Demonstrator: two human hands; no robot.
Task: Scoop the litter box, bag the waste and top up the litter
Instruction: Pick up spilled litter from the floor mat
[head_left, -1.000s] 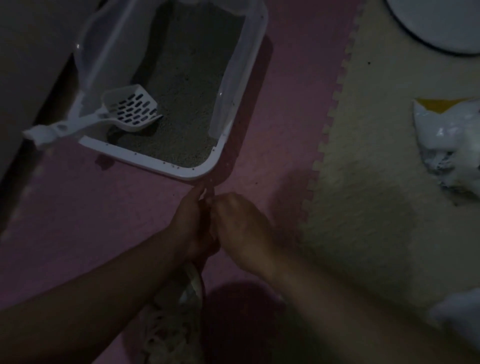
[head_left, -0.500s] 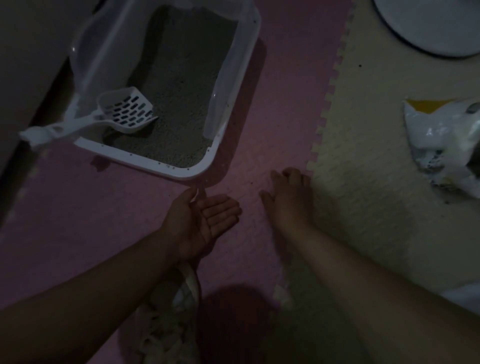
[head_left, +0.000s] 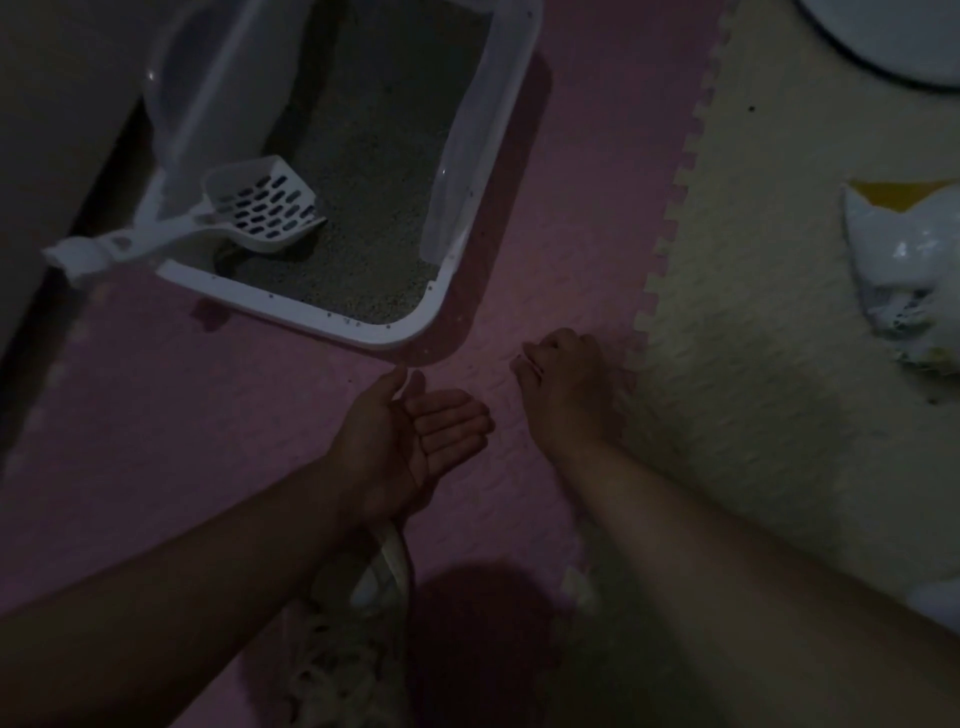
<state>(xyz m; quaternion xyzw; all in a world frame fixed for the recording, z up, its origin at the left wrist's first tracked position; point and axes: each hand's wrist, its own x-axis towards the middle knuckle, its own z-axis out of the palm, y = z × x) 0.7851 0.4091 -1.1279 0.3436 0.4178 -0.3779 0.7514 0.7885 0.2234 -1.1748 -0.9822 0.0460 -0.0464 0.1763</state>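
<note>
Presently: left hand (head_left: 410, 441) palm up, fingers spread flat, grip fully open, nothing visible in it; sits just below litter box (head_left: 291, 306) corner. Right hand (head_left: 563, 384) palm down, fingers curled onto pink foam mat (head_left: 156, 415); held contents too dim to tell. One slotted scoop (head_left: 260, 208) rests in litter, handle over rim. One litter bag (head_left: 904, 260) on cream mat (head_left: 769, 389), well apart.

Pink foam mat (head_left: 156, 415) bears the litter box (head_left: 322, 317); cream mat (head_left: 753, 364), a bag (head_left: 904, 260).
</note>
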